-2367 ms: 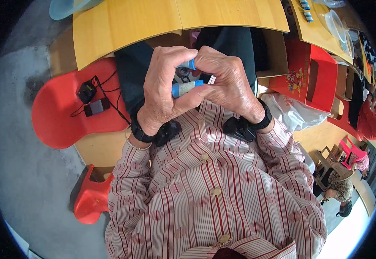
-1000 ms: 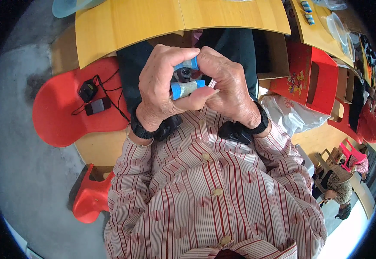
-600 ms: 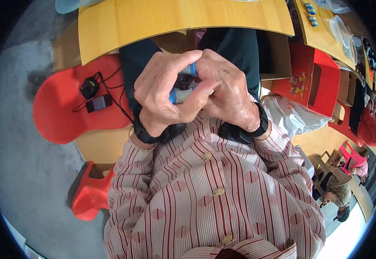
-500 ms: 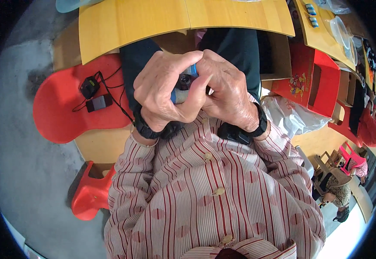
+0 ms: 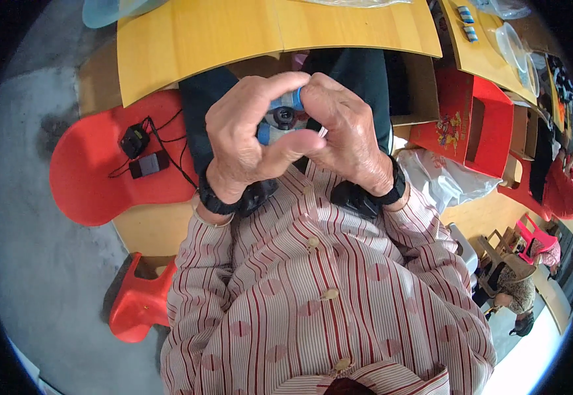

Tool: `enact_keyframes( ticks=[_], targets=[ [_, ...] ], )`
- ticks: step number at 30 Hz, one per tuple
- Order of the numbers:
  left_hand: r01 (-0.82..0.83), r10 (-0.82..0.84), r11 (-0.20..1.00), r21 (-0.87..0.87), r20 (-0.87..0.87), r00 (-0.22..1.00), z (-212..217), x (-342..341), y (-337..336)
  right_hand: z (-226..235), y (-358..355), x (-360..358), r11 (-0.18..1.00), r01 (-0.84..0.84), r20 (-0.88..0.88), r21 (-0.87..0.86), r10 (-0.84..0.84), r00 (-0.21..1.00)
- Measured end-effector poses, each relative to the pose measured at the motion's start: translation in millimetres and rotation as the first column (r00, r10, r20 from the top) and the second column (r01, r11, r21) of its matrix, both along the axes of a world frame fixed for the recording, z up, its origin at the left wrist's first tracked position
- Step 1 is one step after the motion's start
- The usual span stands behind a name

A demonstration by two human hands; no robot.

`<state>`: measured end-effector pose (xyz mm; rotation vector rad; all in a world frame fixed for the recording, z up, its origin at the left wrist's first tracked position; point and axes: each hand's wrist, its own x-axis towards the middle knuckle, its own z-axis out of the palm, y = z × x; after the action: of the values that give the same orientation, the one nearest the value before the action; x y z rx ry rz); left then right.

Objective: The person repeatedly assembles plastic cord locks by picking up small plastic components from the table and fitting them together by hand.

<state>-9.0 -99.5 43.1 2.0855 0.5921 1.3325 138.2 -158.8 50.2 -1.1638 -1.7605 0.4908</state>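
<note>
Over my lap, just below the table edge, both my hands curl round a small blue-and-white piece (image 5: 284, 118) with a dark round part at its middle. My left hand (image 5: 240, 135) wraps it from the left, its index finger across the top and its thumb stretched below. From the right, my right hand (image 5: 346, 128) has its bent fingers against the blue upper end. A thin pale sliver shows beside the right palm; I cannot make out what it is. Fingers hide much of the piece. Both wrists wear black bands.
A wooden table (image 5: 201, 39) lies ahead. A red stool (image 5: 82, 171) at left carries black adapters (image 5: 148, 164) with cables. At right are a red box (image 5: 454, 125), a clear plastic bag (image 5: 444, 181) and a second table (image 5: 487, 56) with small blue-and-white pieces. Another person (image 5: 517, 293) sits far right.
My left thumb and fingers have spread a little, so more of the blue-and-white piece shows between my hands. The hands stay in nearly the same place.
</note>
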Motion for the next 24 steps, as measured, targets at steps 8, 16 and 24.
enact_keyframes(
  ticks=[8, 16, 24],
  targets=[
    [0.094, -0.065, 0.860, -0.502, 0.075, 0.995, -15.7, -19.1, 15.5, -7.0, -3.7, 21.2, 0.994, 0.113, 0.149, -0.002, -0.111, 0.983],
    [-0.062, 0.006, 0.858, -0.510, -0.112, 0.994, -19.7, -20.2, 33.5, -11.5, -9.3, 39.6, 0.980, 0.199, 0.214, 0.025, -0.200, 0.956],
    [-0.117, -0.005, 0.844, -0.524, -0.226, 0.974, -30.2, -20.1, 49.1, -17.8, -25.0, 74.6, 0.863, 0.440, 0.171, -0.247, -0.408, 0.897]
  ],
)
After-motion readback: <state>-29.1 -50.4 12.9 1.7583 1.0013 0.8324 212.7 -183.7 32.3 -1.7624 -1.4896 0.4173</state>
